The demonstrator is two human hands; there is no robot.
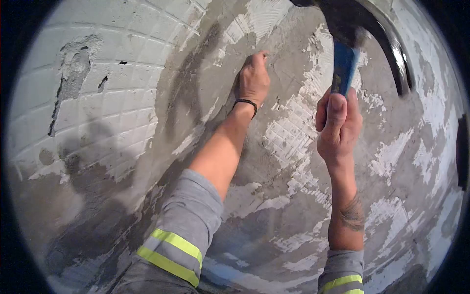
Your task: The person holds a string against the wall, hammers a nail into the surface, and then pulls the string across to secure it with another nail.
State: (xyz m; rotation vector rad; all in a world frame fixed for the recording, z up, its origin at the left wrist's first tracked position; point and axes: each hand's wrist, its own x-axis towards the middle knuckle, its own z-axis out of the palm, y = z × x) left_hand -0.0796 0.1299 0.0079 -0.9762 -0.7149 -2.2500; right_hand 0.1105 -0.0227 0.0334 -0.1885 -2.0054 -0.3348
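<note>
My right hand (339, 122) is wrapped round the blue handle (345, 68) of a claw hammer (350, 24). The hammer is raised, its dark head at the top of the view and its shiny curved claw pointing down to the right. Further left, my left hand (254, 78) is closed in a pinch against the rough wall (289, 181). Whatever those fingers hold, if anything, is too small or hidden to make out. A dark cord bracelet (246, 102) circles the left wrist.
Grey mortar covers much of the wall, with white patches showing a grid pattern. On the left, a pale gridded area (122, 44) has a gouged hole (76, 73) and small cracks. Shadows fall across the lower left. A dark object (462, 152) shows at the right edge.
</note>
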